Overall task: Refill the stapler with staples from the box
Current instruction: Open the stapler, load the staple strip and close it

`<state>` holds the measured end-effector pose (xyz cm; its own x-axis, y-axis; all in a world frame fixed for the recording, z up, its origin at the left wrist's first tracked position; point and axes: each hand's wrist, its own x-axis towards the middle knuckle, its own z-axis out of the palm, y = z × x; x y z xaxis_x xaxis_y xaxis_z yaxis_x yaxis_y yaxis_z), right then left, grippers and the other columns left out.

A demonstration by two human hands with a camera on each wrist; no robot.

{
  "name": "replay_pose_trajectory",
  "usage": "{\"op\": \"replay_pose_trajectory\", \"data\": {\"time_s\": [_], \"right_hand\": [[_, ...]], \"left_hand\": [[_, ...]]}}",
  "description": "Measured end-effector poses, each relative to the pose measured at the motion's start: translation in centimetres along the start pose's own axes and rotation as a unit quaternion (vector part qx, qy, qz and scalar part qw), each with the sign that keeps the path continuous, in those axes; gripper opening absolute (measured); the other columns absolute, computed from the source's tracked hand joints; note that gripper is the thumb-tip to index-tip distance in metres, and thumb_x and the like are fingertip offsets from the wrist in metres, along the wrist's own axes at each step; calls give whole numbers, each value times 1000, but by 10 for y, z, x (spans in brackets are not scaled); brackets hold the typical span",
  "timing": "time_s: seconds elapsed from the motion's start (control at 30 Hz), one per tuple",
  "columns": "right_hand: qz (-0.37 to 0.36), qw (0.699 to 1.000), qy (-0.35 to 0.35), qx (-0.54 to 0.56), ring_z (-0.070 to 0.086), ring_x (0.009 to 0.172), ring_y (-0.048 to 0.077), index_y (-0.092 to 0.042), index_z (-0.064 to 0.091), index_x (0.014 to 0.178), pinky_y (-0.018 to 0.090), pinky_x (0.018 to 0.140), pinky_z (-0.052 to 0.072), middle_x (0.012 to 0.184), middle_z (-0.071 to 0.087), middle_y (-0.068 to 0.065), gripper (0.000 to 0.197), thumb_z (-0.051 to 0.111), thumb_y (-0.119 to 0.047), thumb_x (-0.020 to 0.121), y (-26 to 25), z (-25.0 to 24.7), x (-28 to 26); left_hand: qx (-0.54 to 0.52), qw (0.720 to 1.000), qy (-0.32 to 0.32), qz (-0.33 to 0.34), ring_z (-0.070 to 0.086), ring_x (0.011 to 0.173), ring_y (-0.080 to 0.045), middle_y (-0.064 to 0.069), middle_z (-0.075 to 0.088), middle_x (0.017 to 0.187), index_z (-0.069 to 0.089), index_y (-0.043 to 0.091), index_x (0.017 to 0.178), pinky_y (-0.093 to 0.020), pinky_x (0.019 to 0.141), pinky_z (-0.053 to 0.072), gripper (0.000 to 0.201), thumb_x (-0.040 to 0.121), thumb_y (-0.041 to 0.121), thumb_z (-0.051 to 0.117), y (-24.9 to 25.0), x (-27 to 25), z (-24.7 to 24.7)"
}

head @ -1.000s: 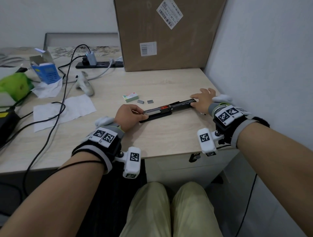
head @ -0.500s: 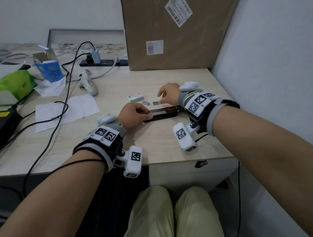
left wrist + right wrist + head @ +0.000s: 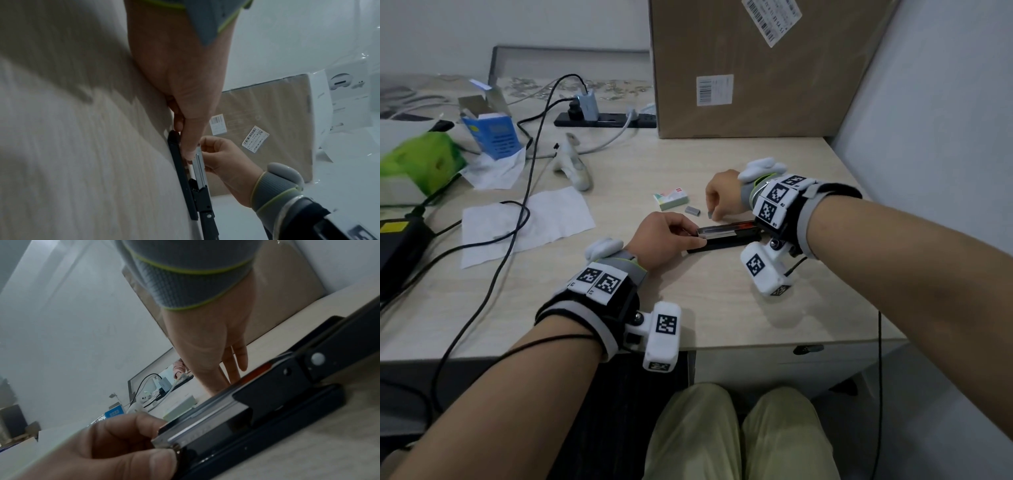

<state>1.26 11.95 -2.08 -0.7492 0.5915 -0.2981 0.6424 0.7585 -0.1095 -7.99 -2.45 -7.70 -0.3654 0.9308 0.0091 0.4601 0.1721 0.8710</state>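
Note:
A black stapler (image 3: 726,244) lies flat on the desk with its lid swung open to the right and its metal staple rail (image 3: 717,231) bared. My left hand (image 3: 697,236) pinches the rail's front end between thumb and fingers; the right wrist view shows this grip (image 3: 164,445) close up. Just behind the stapler my right hand (image 3: 711,214) pinches a small grey staple strip (image 3: 710,215) at the desk surface. A second staple strip (image 3: 692,210) lies to its left. The pale green staple box (image 3: 671,198) sits behind that.
A large cardboard box (image 3: 739,68) stands at the back against the right wall. Black cables (image 3: 517,219), white tissues (image 3: 524,222), a blue carton (image 3: 494,135), a white controller (image 3: 573,164) and a power strip (image 3: 602,120) fill the desk's left half.
My right hand left the stapler's far end, crossed left over it and came down on a staple strip, which it now pinches. The left hand kept its hold on the rail.

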Motion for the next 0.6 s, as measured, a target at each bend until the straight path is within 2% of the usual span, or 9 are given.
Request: {"op": "replay_pose_trajectory", "data": {"time_s": [0.07, 0.13, 0.23, 0.3, 0.33, 0.47, 0.53, 0.6], "right_hand": [[2, 1000, -8, 1, 69, 89, 25, -9, 74, 83, 38, 83, 57, 88, 76, 4, 23, 71, -29, 73, 2, 1, 1], [4, 999, 22, 28, 69, 89, 24, -11, 73, 82, 36, 82, 57, 92, 75, 3, 20, 71, -28, 74, 3, 0, -3], [-11, 989, 110, 100, 63, 95, 19, -14, 67, 103, 27, 79, 46, 101, 69, 0, 24, 67, -24, 82, 8, -3, -11], [-21, 975, 147, 166, 60, 93, 18, -18, 62, 116, 25, 80, 42, 98, 64, 1, 29, 61, -22, 87, 9, -4, -20], [-25, 969, 156, 192, 60, 90, 17, -20, 63, 116, 25, 80, 43, 96, 64, 1, 28, 58, -19, 89, 9, -3, -25], [-19, 929, 210, 304, 60, 74, 12, -15, 71, 95, 23, 69, 44, 75, 65, -1, 15, 61, -14, 84, 9, 1, -49], [1, 898, 247, 363, 64, 76, 14, -18, 68, 81, 26, 69, 49, 74, 67, -1, 6, 68, -14, 77, 10, 4, -58], [21, 873, 276, 402, 66, 77, 19, -21, 65, 73, 33, 72, 56, 77, 68, 3, 11, 72, -13, 73, 12, 8, -67]], "left_hand": [[1, 1000, 1, 0, 53, 48, 7, 4, 64, 64, 68, 22, 72, -3, 51, 40, 13, 68, 23, 80, 0, 1, -1], [-1, 1000, 0, -2, 52, 47, 8, 5, 63, 62, 67, 23, 70, -2, 49, 39, 13, 68, 22, 80, 0, 1, -1], [-2, 1000, 0, -5, 52, 47, 8, 6, 62, 62, 68, 23, 71, -2, 49, 38, 13, 68, 23, 80, 1, 2, -1], [-2, 1000, 2, -4, 52, 47, 8, 7, 62, 61, 69, 20, 74, -2, 49, 38, 13, 68, 23, 80, 1, 2, -1], [-2, 1000, 3, -4, 52, 47, 8, 7, 63, 62, 70, 18, 76, -2, 49, 38, 14, 68, 23, 80, 0, 2, -1], [-2, 1000, 10, -5, 52, 48, 8, 5, 63, 64, 72, 14, 82, -2, 49, 37, 18, 69, 24, 80, 0, 1, -1], [6, 1000, 15, -5, 52, 48, 8, 6, 62, 63, 73, 13, 82, -2, 48, 36, 19, 69, 24, 80, 0, 1, -1], [13, 1000, 15, -5, 52, 47, 9, 7, 62, 63, 72, 15, 82, -1, 48, 37, 17, 69, 24, 80, 1, 1, -1]]}}
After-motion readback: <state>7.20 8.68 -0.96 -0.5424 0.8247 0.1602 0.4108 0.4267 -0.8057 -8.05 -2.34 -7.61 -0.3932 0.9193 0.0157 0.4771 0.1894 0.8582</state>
